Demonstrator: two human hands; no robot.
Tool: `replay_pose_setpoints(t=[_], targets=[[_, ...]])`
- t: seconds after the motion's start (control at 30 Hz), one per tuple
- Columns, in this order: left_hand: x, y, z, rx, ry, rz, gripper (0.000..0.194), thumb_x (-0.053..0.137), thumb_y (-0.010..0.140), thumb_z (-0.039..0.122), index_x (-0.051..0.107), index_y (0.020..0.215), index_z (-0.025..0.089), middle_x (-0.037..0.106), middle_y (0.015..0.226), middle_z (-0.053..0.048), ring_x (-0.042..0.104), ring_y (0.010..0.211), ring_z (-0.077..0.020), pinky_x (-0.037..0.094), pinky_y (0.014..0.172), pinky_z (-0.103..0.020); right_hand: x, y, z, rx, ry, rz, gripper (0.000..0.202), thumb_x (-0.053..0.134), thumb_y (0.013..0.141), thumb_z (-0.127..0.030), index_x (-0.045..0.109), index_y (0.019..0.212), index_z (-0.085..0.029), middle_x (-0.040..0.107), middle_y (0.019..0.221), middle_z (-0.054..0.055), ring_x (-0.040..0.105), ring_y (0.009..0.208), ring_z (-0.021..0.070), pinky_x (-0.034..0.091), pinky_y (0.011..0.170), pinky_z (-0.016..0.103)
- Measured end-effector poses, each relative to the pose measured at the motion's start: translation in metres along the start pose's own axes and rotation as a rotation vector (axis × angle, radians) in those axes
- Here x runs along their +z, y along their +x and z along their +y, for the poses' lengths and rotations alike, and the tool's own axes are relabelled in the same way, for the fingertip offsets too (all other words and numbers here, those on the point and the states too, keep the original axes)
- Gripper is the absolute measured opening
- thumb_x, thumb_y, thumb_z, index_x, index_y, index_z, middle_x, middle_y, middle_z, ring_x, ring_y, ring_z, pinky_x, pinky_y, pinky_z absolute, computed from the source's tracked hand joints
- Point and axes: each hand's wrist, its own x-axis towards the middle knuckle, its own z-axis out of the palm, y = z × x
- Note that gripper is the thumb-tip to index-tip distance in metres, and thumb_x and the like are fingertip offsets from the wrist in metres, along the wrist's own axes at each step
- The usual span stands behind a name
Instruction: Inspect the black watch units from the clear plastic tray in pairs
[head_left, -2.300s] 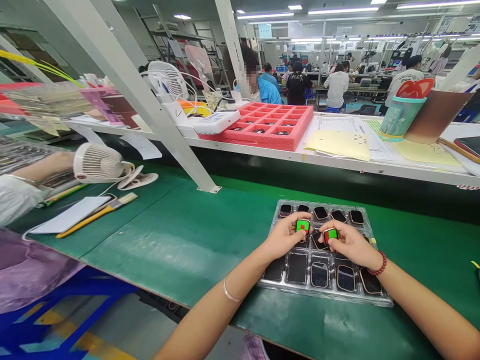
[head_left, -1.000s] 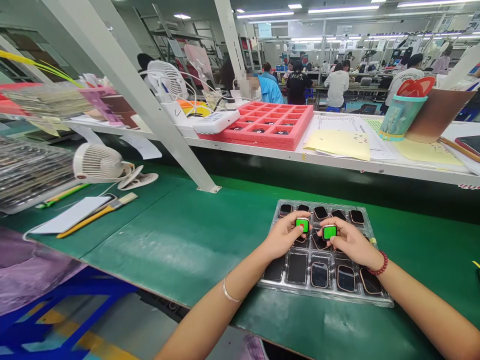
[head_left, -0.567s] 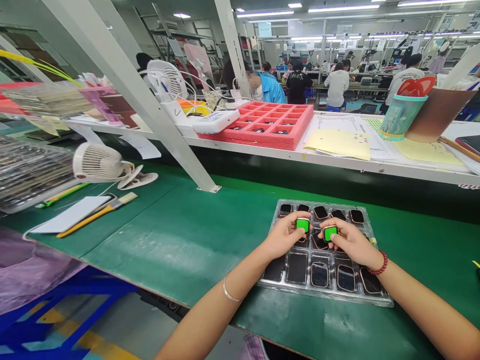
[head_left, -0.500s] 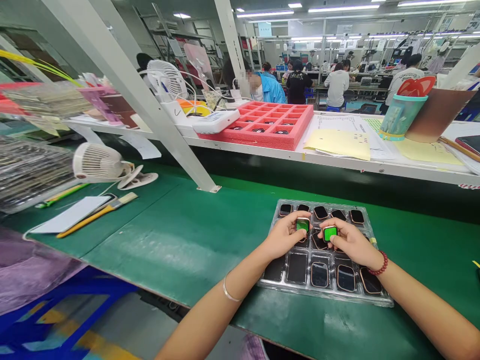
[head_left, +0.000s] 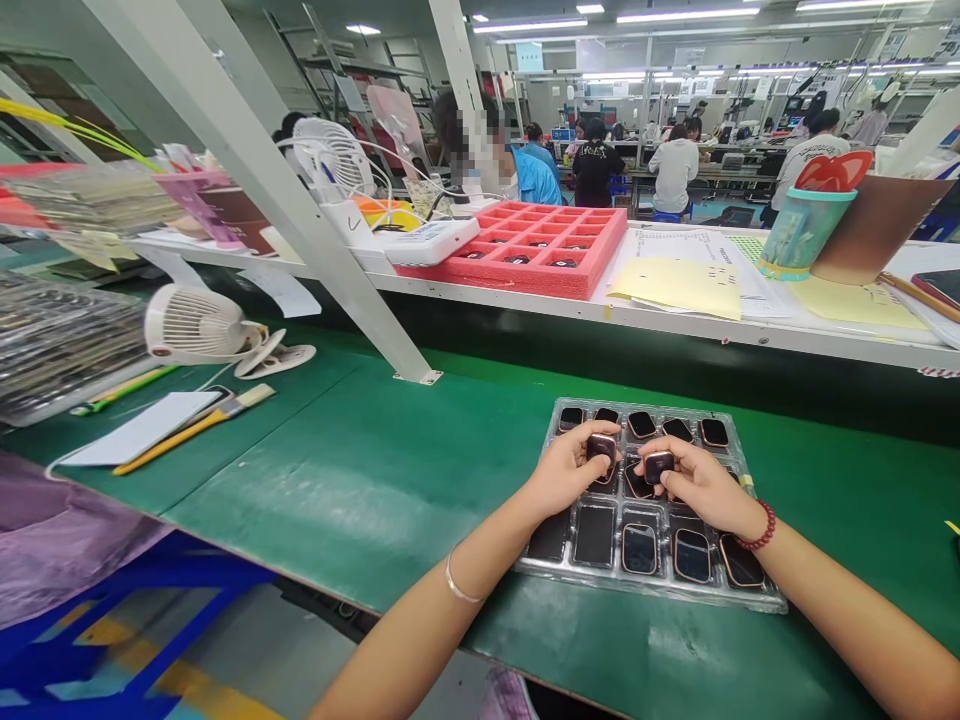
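My left hand (head_left: pixel 568 470) is closed around a smartwatch body (head_left: pixel 601 447), thumb over its lower screen. In my right hand (head_left: pixel 701 482) is a second smartwatch body (head_left: pixel 658 465), with the thumb pressed on its face. Both screens look dark, and neither watch shows a strap. The two hands hover above a clear plastic tray (head_left: pixel 652 592) divided into compartments. Several more strapless watches lie in it, such as a gold-rimmed watch (head_left: pixel 640 550) in the front row. My hands hide part of the tray's middle row.
A white fan (head_left: pixel 196 325) and a yellow-handled brush (head_left: pixel 187 435) lie on the green bench (head_left: pixel 360 480) to the left. Stacked trays (head_left: pixel 67 340) stand at far left. A slanted white post (head_left: pixel 300 220) meets the bench. The shelf (head_left: pixel 675 325) behind holds a red foam tray (head_left: pixel 517 282).
Both held watch screens have gone from bright green to dark. My hands have barely moved. A person behind the shelf has shifted slightly.
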Motion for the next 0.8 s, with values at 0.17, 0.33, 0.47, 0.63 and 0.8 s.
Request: replay_pose_setpoints(t=[0.17, 0.33, 0.47, 0.63, 0.8], targets=[[0.001, 0.0, 0.0, -0.002, 0.021, -0.013, 0.045, 0.061, 0.069, 0.014, 0.052, 0.113, 0.016, 0.062, 0.09, -0.005, 0.057, 0.074, -0.0142, 0.047, 0.066, -0.026, 0.001, 0.0, -0.002, -0.016, 0.017, 0.001, 0.033, 0.049, 0.075, -0.01, 0.053, 0.106, -0.021, 0.062, 0.096, 0.005, 0.058, 0.076, 0.015, 0.05, 0.067, 0.03], [0.001, 0.001, -0.001, -0.01, 0.03, -0.016, 0.046, 0.058, 0.07, 0.012, 0.05, 0.115, 0.016, 0.061, 0.091, -0.006, 0.057, 0.074, -0.0137, 0.047, 0.066, -0.027, 0.001, 0.0, -0.002, -0.011, 0.024, 0.0, 0.033, 0.049, 0.075, -0.01, 0.053, 0.106, -0.021, 0.061, 0.097, 0.005, 0.058, 0.076, 0.015, 0.05, 0.067, 0.03], [0.0, 0.001, -0.001, -0.017, 0.029, -0.015, 0.047, 0.058, 0.07, 0.011, 0.049, 0.116, 0.016, 0.061, 0.092, -0.006, 0.057, 0.075, -0.014, 0.047, 0.067, -0.027, 0.001, 0.0, 0.002, -0.018, 0.034, -0.001, 0.034, 0.05, 0.075, -0.01, 0.053, 0.108, -0.021, 0.061, 0.099, 0.005, 0.059, 0.076, 0.0146, 0.05, 0.068, 0.029], [0.0, 0.001, -0.001, -0.025, -0.026, -0.004, 0.059, 0.063, 0.069, 0.01, 0.043, 0.124, 0.017, 0.062, 0.093, -0.006, 0.059, 0.084, -0.0156, 0.047, 0.069, -0.025, -0.002, 0.002, 0.01, -0.019, 0.13, 0.006, 0.046, 0.056, 0.077, -0.011, 0.047, 0.12, -0.024, 0.06, 0.107, 0.006, 0.058, 0.077, 0.0131, 0.05, 0.063, 0.026], [-0.006, 0.004, -0.002, -0.037, -0.242, -0.009, 0.072, 0.071, 0.066, 0.014, 0.036, 0.128, 0.021, 0.061, 0.096, -0.005, 0.062, 0.067, -0.011, 0.043, 0.053, -0.018, -0.008, 0.004, 0.01, 0.016, 0.444, 0.053, 0.064, 0.068, 0.072, -0.014, 0.041, 0.128, -0.03, 0.055, 0.118, 0.006, 0.057, 0.069, 0.0095, 0.05, 0.054, 0.022]])
